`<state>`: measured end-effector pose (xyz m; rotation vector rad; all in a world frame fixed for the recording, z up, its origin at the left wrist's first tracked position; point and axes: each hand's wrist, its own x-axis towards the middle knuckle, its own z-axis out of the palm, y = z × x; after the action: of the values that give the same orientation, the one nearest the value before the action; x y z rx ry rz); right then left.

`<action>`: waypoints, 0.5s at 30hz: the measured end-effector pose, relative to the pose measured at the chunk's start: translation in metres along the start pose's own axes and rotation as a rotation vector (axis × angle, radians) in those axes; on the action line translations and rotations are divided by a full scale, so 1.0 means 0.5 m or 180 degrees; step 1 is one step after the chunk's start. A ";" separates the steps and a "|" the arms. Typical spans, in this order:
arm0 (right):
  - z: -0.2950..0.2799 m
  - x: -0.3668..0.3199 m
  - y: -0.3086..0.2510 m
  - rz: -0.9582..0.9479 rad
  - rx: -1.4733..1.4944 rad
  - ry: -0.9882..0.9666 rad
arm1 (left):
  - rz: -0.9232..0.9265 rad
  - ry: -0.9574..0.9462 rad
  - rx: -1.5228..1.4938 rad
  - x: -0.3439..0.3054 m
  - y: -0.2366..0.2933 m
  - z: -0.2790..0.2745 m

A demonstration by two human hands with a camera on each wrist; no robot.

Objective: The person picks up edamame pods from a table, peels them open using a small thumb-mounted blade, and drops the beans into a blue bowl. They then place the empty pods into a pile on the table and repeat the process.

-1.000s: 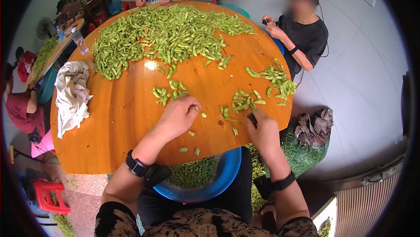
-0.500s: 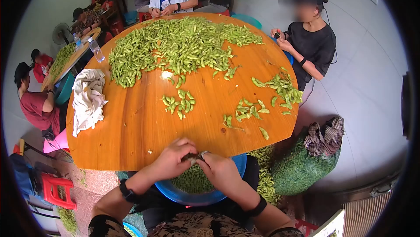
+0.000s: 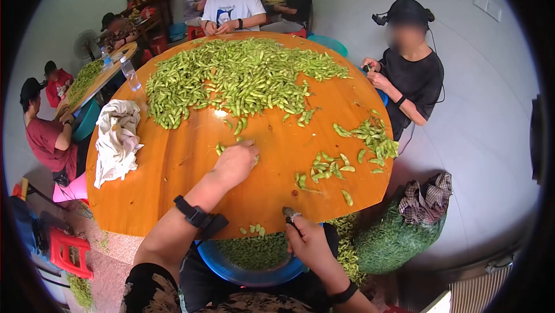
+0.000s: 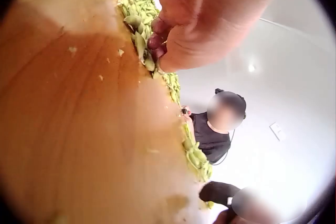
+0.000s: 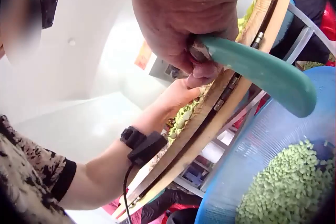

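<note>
My left hand [image 3: 236, 165] reaches over the wooden table [image 3: 167, 197], covering part of a small group of green pods [image 3: 220, 149]. In the left wrist view its curled fingers [image 4: 157, 43] pinch a pod [image 4: 149, 62]. Close to the table's front edge, my right hand [image 3: 311, 248] grips a small tool [image 3: 291, 215], whose teal handle [image 5: 262, 71] sticks out of the fist in the right wrist view. Several pale green beans [image 3: 254, 230] lie at the edge, above a blue basin [image 3: 205, 260] of shelled beans [image 5: 289, 182].
A large pod heap [image 3: 237, 76] covers the table's far side; smaller groups [image 3: 376, 139] lie at the right. A white cloth [image 3: 117, 142] and a bottle [image 3: 130, 74] are at the left. People sit around, and a green net sack [image 3: 396, 235] stands at right.
Both hands were together over the basin half a second ago. The left has moved forward onto the small pod group; the right has shifted slightly right with the tool. Beans now lie at the front edge.
</note>
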<state>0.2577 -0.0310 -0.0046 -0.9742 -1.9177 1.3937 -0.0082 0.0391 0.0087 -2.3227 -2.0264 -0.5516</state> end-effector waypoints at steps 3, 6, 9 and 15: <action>0.005 0.007 -0.012 0.0100 0.0103 0.0162 | -0.0272 -0.0160 -0.0312 -0.022 0.019 -0.012; 0.009 0.037 -0.012 0.0099 0.0309 0.0234 | -0.0083 -0.0036 -0.0490 -0.050 0.039 -0.033; 0.010 0.077 -0.006 0.0476 0.0626 0.0035 | -0.0257 -0.0159 0.0023 -0.073 0.070 -0.046; 0.034 0.109 -0.013 0.0842 0.1416 0.0076 | -0.0119 -0.0040 -0.1814 -0.102 0.105 -0.003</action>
<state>0.2120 0.0032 -0.0020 -1.0356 -1.4030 1.8471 0.0366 -0.0188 0.0077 -2.5625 -2.1347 -1.2637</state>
